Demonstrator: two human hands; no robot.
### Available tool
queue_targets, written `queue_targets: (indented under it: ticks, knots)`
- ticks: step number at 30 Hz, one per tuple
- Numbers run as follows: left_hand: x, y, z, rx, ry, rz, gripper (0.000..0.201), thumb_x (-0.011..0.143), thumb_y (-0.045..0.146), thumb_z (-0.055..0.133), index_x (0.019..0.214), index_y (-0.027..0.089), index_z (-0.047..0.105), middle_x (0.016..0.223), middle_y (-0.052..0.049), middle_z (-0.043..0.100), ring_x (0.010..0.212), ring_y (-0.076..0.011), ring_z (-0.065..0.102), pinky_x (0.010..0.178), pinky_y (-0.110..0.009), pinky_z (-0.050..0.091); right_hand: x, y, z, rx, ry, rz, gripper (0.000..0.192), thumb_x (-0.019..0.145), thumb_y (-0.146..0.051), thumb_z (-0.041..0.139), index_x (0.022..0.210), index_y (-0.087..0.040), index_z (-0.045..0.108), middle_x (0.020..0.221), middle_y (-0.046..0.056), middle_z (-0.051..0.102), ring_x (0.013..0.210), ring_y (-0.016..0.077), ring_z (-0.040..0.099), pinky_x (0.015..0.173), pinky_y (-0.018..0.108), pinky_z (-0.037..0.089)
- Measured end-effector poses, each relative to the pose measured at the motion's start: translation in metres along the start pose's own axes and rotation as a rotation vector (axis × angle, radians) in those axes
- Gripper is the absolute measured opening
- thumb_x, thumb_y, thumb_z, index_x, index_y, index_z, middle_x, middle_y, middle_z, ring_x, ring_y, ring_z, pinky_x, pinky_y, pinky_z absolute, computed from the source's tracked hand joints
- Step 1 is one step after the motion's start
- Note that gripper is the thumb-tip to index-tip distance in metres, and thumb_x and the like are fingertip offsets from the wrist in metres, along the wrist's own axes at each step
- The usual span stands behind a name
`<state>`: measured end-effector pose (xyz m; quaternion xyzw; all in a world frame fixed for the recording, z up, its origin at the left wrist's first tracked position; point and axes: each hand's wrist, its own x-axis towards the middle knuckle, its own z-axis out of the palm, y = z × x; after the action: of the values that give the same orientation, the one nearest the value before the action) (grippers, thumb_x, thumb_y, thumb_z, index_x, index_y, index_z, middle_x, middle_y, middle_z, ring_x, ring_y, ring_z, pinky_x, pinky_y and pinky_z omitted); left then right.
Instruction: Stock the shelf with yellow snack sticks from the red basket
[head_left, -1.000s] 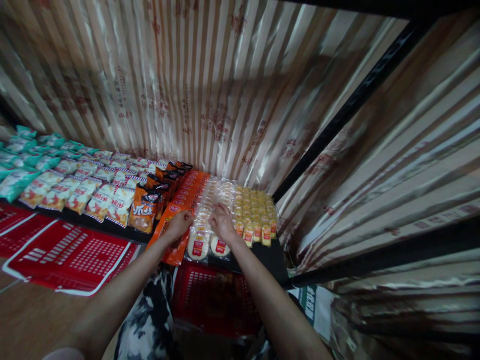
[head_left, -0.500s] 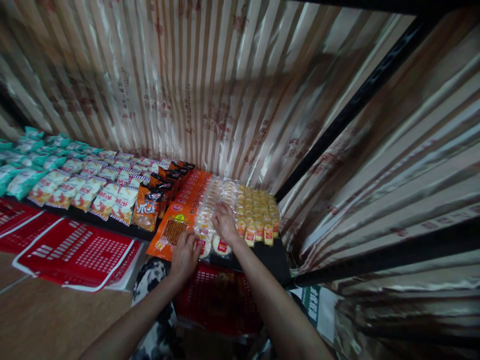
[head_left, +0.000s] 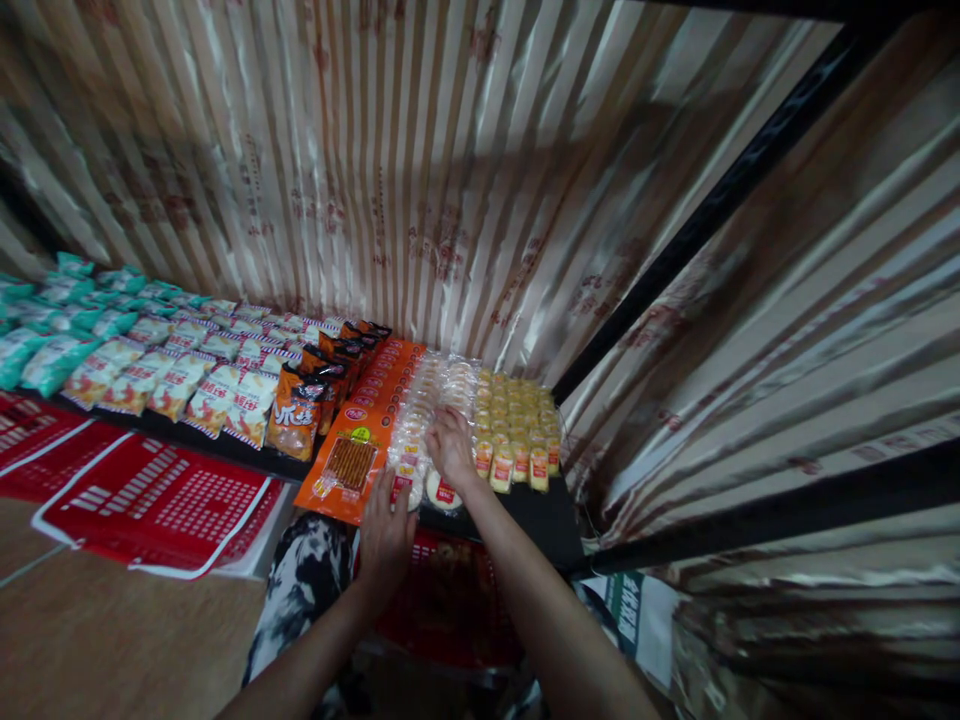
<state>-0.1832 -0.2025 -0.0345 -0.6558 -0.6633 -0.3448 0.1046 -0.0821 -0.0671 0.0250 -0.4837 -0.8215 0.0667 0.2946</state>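
Two rows of round white crackers in clear wrappers (head_left: 444,492) run back across the black shelf. My left hand (head_left: 388,530) lies at the front of the left row, fingers stretched out and touching the front wrapped cracker. Over the middle of the rows is my right hand (head_left: 450,448), its fingers curled down and close together; whatever is under the fingertips is hidden. Left of the crackers lies a flat orange snack packet (head_left: 349,455) with brown sticks showing through its window. To the right stand small yellow wrapped snacks (head_left: 517,420) in rows.
Orange-and-black snack bags (head_left: 292,415), white snack bags (head_left: 214,400) and teal bags (head_left: 56,360) fill the shelf leftward. Red printed bags (head_left: 161,500) hang along its front. A black metal post (head_left: 697,220) slants up at the right, before a striped plastic sheet (head_left: 420,170).
My left hand has moved right, off the orange packet's edge and onto the front wrapped cracker, its fingers straighter. My right hand stays nearly in place.
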Motion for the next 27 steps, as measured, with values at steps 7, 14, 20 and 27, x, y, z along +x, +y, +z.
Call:
queue_targets:
  ticks: [7,14,20,27]
  knots:
    - [0.011,-0.004,0.008,-0.085,0.014,0.001,0.028,0.082,0.015,0.046,0.110,0.012,0.051,0.130,-0.019,0.042,0.127,-0.0304,0.034,0.096,-0.049,0.041,0.000,0.001,0.000,0.023,-0.005,0.001,0.016,0.080,-0.016,0.049,0.078,-0.015,0.065,0.117,0.012,0.057,0.122,0.0245,0.034,0.102,0.041,0.028]
    - [0.014,-0.003,0.016,-0.114,0.034,-0.026,0.032,0.083,0.017,0.043,0.115,0.012,0.047,0.132,-0.021,0.039,0.128,-0.0312,0.032,0.095,-0.051,0.040,-0.002,0.006,0.003,0.033,0.025,-0.022,0.017,0.081,-0.017,0.048,0.080,-0.017,0.064,0.117,0.010,0.057,0.121,0.0245,0.035,0.100,0.043,0.031]
    - [0.015,-0.003,0.019,-0.122,0.015,-0.039,0.035,0.083,0.016,0.043,0.118,0.011,0.047,0.131,-0.021,0.041,0.128,-0.0300,0.033,0.097,-0.049,0.038,-0.002,0.008,0.006,0.029,0.030,-0.019,0.017,0.081,-0.016,0.047,0.078,-0.016,0.064,0.115,0.011,0.057,0.120,0.0242,0.036,0.100,0.042,0.031]
    - [0.016,0.000,0.018,-0.100,0.035,-0.044,0.036,0.083,0.015,0.043,0.118,0.010,0.046,0.131,-0.022,0.040,0.128,-0.0311,0.033,0.096,-0.050,0.039,0.000,0.005,0.001,0.048,0.035,-0.019,0.021,0.083,-0.019,0.044,0.087,-0.016,0.064,0.110,0.011,0.059,0.118,0.0238,0.039,0.100,0.042,0.032]
